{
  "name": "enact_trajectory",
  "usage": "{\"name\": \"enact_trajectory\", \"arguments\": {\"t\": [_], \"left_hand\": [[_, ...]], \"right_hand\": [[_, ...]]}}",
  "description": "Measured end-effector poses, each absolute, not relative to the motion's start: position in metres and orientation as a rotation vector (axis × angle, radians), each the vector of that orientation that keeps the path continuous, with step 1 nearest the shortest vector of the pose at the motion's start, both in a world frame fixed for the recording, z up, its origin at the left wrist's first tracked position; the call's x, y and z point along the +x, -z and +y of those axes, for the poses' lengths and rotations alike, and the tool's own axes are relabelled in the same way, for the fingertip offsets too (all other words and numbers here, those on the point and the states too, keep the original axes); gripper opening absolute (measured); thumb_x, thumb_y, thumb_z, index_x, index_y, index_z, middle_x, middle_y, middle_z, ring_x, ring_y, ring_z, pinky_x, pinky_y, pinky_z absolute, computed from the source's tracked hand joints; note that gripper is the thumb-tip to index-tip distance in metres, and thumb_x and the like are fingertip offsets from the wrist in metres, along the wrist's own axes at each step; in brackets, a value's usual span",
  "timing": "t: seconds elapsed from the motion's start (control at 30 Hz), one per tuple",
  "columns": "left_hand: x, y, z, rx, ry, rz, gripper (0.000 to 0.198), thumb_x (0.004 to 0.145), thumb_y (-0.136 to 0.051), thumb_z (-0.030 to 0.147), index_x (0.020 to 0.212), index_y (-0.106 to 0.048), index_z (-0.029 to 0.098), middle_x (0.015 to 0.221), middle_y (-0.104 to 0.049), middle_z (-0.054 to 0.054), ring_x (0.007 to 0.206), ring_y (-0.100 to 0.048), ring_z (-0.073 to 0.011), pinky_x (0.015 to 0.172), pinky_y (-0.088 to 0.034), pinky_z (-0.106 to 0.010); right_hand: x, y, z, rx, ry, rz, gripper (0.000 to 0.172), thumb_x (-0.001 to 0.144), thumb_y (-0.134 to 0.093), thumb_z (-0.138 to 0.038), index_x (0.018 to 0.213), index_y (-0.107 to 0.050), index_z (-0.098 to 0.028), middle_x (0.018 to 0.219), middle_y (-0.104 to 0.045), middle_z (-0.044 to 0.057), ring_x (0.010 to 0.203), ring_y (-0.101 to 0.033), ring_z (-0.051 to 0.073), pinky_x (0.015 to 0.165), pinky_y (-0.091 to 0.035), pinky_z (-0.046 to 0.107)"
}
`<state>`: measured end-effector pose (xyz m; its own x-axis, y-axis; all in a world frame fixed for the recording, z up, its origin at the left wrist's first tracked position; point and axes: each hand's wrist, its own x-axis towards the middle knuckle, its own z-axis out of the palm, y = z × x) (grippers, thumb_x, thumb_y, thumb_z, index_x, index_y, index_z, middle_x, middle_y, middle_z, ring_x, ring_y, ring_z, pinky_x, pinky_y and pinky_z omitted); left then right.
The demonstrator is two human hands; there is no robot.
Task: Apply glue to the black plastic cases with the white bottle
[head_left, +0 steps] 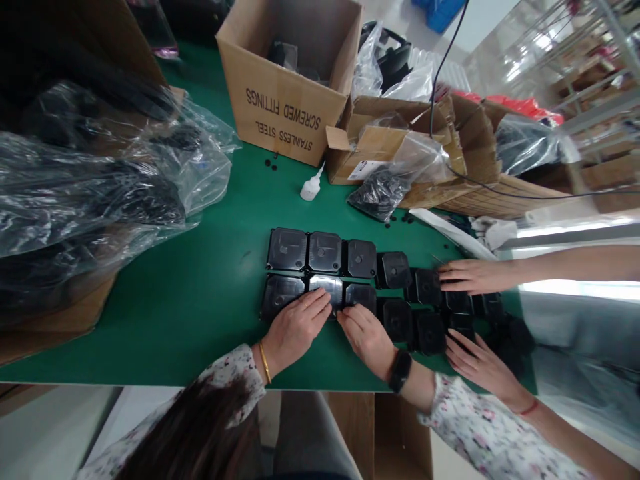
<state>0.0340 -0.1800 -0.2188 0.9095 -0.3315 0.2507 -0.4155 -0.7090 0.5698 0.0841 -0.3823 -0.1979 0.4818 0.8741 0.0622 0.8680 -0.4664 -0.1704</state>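
Two rows of black square plastic boxes with clipped corners lie on the green table, running to the right. My left hand [299, 327], with a gold bracelet, lies over a near-row box [280, 293], its fingers stretched flat onto the shiny box [327, 285] to its right. Beside it, my right hand [367, 337], with a black wristband, has its fingers bent and pressed together at the near edge of the third near-row box [361, 293]. Whatever may be between those fingertips is hidden. A far-row box [325, 252] sits just beyond my left fingers.
Another person's hands [467, 275] touch boxes at the right. A small white dropper bottle [311, 189] stands behind the rows. Cardboard boxes [283, 110] line the table's back, with a bag of black parts [380, 192] before them. Clear plastic bags [100, 180] cover the left side.
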Motion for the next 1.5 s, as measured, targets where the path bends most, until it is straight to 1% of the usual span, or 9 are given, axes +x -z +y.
{"name": "enact_trajectory", "arguments": {"t": [0.23, 0.43, 0.6, 0.77, 0.9, 1.0, 1.1, 1.23, 1.5], "left_hand": [[0.034, 0.214, -0.181, 2.412, -0.236, -0.511, 0.026, 0.096, -0.043, 0.016, 0.115, -0.061, 0.014, 0.127, -0.061, -0.008, 0.128, -0.047, -0.0187, 0.104, -0.047, -0.033], [0.035, 0.216, -0.184, 2.476, -0.282, -0.481, 0.027, 0.096, -0.042, 0.016, 0.116, -0.060, 0.017, 0.121, -0.064, -0.003, 0.116, -0.056, -0.0151, 0.104, -0.045, -0.028], [0.033, 0.228, -0.190, 2.490, -0.304, -0.454, 0.023, 0.094, -0.045, 0.019, 0.106, -0.065, 0.018, 0.113, -0.068, -0.003, 0.112, -0.058, -0.0164, 0.103, -0.046, -0.027], [0.031, 0.234, -0.193, 2.490, -0.242, -0.385, 0.020, 0.091, -0.047, 0.015, 0.098, -0.066, 0.017, 0.099, -0.070, -0.005, 0.106, -0.061, -0.0169, 0.102, -0.046, -0.028], [0.025, 0.233, -0.188, 2.499, -0.262, -0.428, 0.023, 0.091, -0.046, 0.013, 0.104, -0.064, 0.019, 0.108, -0.069, -0.003, 0.108, -0.060, -0.0165, 0.101, -0.047, -0.030], [0.023, 0.224, -0.185, 2.486, -0.311, -0.423, 0.031, 0.091, -0.040, 0.011, 0.113, -0.062, 0.020, 0.113, -0.068, -0.005, 0.108, -0.061, -0.0182, 0.097, -0.050, -0.032], [0.034, 0.206, -0.190, 2.529, -0.280, -0.460, 0.035, 0.090, -0.048, 0.019, 0.124, -0.056, 0.015, 0.135, -0.054, -0.012, 0.126, -0.049, -0.0258, 0.100, -0.050, -0.038], [0.074, 0.187, -0.220, 2.527, -0.153, -0.526, 0.049, 0.087, -0.057, 0.029, 0.133, -0.048, 0.013, 0.150, -0.037, -0.012, 0.139, -0.032, -0.0282, 0.109, -0.042, -0.043], [0.102, 0.203, -0.253, 2.604, 0.010, -0.510, 0.057, 0.087, -0.057, 0.028, 0.139, -0.041, 0.008, 0.151, -0.034, -0.013, 0.140, -0.029, -0.0268, 0.112, -0.036, -0.044]], "right_hand": [[0.076, 0.154, -0.367, -2.582, -0.134, -1.314, 0.023, 0.095, -0.041, -0.013, 0.105, -0.063, -0.012, 0.089, -0.064, 0.011, 0.079, -0.060, 0.022, 0.072, -0.056, 0.035], [0.171, 0.130, -0.219, -2.593, -0.344, -0.848, 0.018, 0.095, -0.048, -0.014, 0.105, -0.061, -0.022, 0.099, -0.063, 0.004, 0.090, -0.062, 0.015, 0.082, -0.051, 0.023], [0.272, 0.173, -0.094, -2.792, -0.197, -0.562, 0.038, 0.092, -0.025, -0.002, 0.119, -0.052, -0.006, 0.118, -0.052, 0.026, 0.101, -0.060, 0.028, 0.082, -0.052, 0.040], [0.296, 0.192, -0.066, -2.760, -0.166, -0.577, 0.038, 0.093, -0.023, -0.003, 0.113, -0.055, -0.008, 0.111, -0.057, 0.023, 0.107, -0.054, 0.028, 0.086, -0.050, 0.041], [0.247, 0.165, -0.096, -2.645, -0.198, -0.670, 0.028, 0.093, -0.039, -0.004, 0.114, -0.056, -0.013, 0.111, -0.060, 0.014, 0.103, -0.057, 0.020, 0.089, -0.047, 0.030], [0.188, 0.141, -0.172, -2.488, -0.230, -0.751, 0.013, 0.094, -0.051, -0.015, 0.092, -0.063, -0.020, 0.094, -0.064, 0.002, 0.091, -0.060, 0.011, 0.081, -0.047, 0.017], [0.142, 0.135, -0.282, -2.217, -0.069, -0.471, 0.013, 0.092, -0.054, -0.023, 0.084, -0.063, -0.020, 0.083, -0.065, 0.001, 0.080, -0.063, 0.014, 0.070, -0.052, 0.022], [0.132, 0.156, -0.395, -2.469, 0.175, -0.189, 0.016, 0.092, -0.053, -0.028, 0.090, -0.065, -0.018, 0.082, -0.070, 0.005, 0.071, -0.066, 0.018, 0.064, -0.054, 0.029], [0.141, 0.198, -0.405, -2.688, 0.128, -0.449, 0.021, 0.094, -0.046, -0.016, 0.095, -0.067, -0.016, 0.093, -0.067, 0.010, 0.089, -0.060, 0.024, 0.079, -0.051, 0.037]]}}
